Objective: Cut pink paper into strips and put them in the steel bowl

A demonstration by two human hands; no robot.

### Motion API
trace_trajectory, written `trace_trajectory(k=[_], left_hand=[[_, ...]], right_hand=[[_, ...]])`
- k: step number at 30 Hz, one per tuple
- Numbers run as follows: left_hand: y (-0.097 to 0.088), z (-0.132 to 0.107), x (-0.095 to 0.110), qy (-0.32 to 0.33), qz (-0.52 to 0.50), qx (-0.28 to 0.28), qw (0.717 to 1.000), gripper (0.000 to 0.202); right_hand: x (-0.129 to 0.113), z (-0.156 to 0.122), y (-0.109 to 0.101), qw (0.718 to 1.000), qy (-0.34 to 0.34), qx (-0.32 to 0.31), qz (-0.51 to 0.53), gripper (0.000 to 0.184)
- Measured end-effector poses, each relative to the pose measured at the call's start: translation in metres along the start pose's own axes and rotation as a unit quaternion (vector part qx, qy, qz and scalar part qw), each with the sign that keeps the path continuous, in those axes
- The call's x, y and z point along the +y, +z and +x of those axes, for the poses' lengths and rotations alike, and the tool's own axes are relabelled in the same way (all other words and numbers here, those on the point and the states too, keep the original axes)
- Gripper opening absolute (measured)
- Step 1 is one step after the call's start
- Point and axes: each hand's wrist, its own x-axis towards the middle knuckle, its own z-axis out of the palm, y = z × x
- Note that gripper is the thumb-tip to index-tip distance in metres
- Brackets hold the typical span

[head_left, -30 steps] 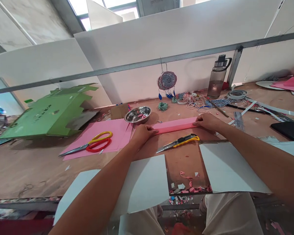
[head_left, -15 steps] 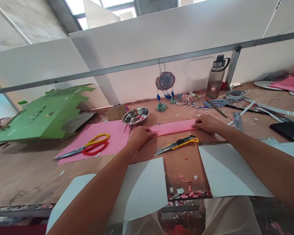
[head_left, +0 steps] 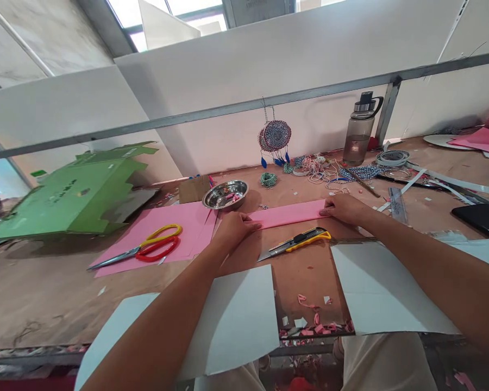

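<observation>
A long folded strip of pink paper lies across the brown work surface in front of me. My left hand grips its left end between thumb and fingers. At the opposite end, my right hand pinches the strip the same way. Just below the strip rests a yellow and black utility knife, its blade pointing left. Scissors with one yellow and one red handle lie on pink paper sheets to the left. A steel bowl holding small pink pieces stands behind my left hand.
Two white boards lie under my forearms at the front edge. A green cardboard piece stands at left. Behind are a water bottle, tangled cord and a tape roll. A ruler and black phone lie at right.
Both hands stay on the ends of the pink strip, with only slight finger movement. The camera view has shifted very slightly.
</observation>
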Motion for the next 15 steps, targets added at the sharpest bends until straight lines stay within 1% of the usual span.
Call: trace_trajectory(k=[5, 9, 15], left_hand=[[0.0019, 0.0006, -0.0006, 0.005, 0.014, 0.006, 1.0, 0.027], [0.0029, 0.0007, -0.0005, 0.006, 0.026, 0.011, 1.0, 0.027], [0.0031, -0.0023, 0.0027, -0.001, 0.014, 0.014, 1.0, 0.026]], right_hand=[[-0.0039, -0.0019, -0.0008, 1.0, 0.011, 0.003, -0.022, 0.029], [-0.007, -0.0041, -0.0017, 0.999, 0.001, 0.004, -0.044, 0.03], [-0.0061, -0.0048, -0.0006, 0.999, 0.003, 0.004, -0.047, 0.032]])
